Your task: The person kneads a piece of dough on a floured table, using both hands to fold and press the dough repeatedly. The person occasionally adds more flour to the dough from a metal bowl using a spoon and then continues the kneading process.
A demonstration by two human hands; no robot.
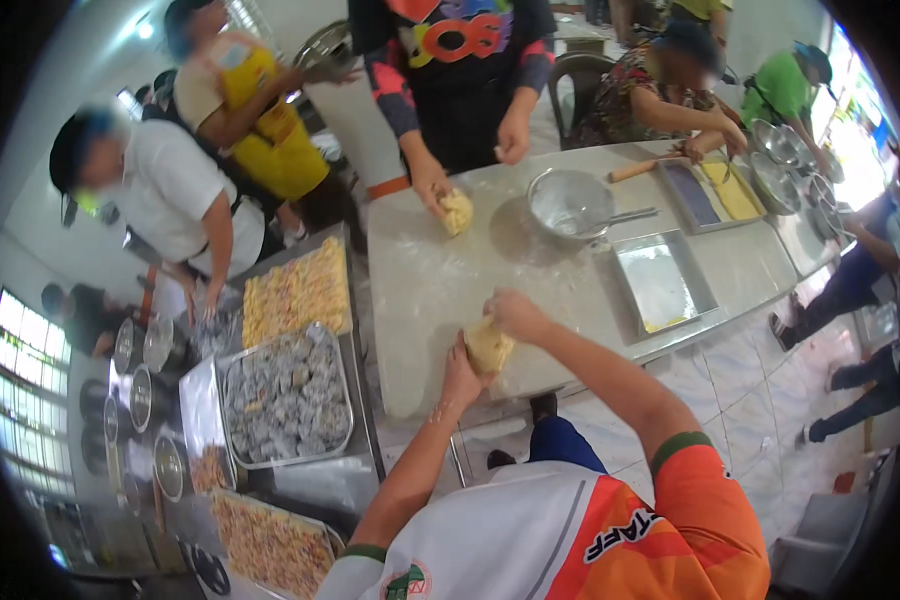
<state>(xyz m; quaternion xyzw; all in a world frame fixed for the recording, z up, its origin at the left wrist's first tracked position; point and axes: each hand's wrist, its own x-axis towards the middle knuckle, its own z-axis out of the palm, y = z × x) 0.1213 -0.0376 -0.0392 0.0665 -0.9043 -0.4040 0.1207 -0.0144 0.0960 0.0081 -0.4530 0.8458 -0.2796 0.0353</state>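
A rounded lump of pale yellow dough (489, 348) is held just above the near edge of the light table (427, 315). My left hand (463, 377) cups it from the left and below. From the upper right, my right hand (516, 315) grips its top with bent fingers. Across the table, a co-worker's hand holds another dough lump (456, 212) on the flour-dusted surface. A metal mixing bowl (570, 202) with a utensil across its rim stands to the right of that lump. Nearer me is a rectangular metal pan (664, 281) with some yellow residue at one end.
To the left, a metal table bears a tray of topped yellow pastry (296, 294), a tray of grey-white coated pieces (286, 397) and another topped tray (270, 540). A rolling pin (634, 171) and a pan with purple and yellow strips (709, 195) lie far right. Several people stand around.
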